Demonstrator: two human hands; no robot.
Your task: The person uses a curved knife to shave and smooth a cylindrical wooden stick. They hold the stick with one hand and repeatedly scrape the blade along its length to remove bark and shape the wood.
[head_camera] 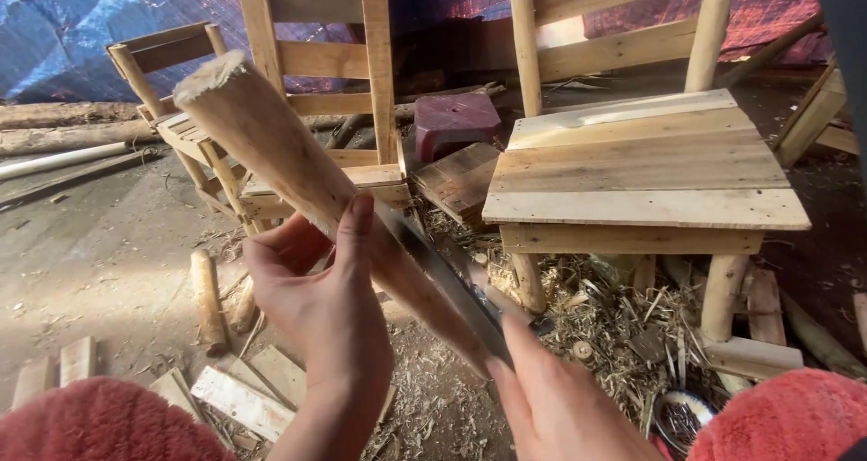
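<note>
Above littered dirt floor (108,244), mid-frame: left hand (321,307) clamped around rough pale wooden stake (298,172), thumb up along its side; stake tapers, torn fibrous top end, tilted toward upper left. Right hand (555,407) closed on handle of long flat steel blade (442,276), blade lying against stake's lower side. Handle hidden in fist; stake's lower end hidden behind hands. Plank chair (646,167) just right, smaller slatted chairs (316,64) behind, shavings (614,316) beneath. Red fleece knees (99,420) cut off at bottom edge. Open floor left.
</note>
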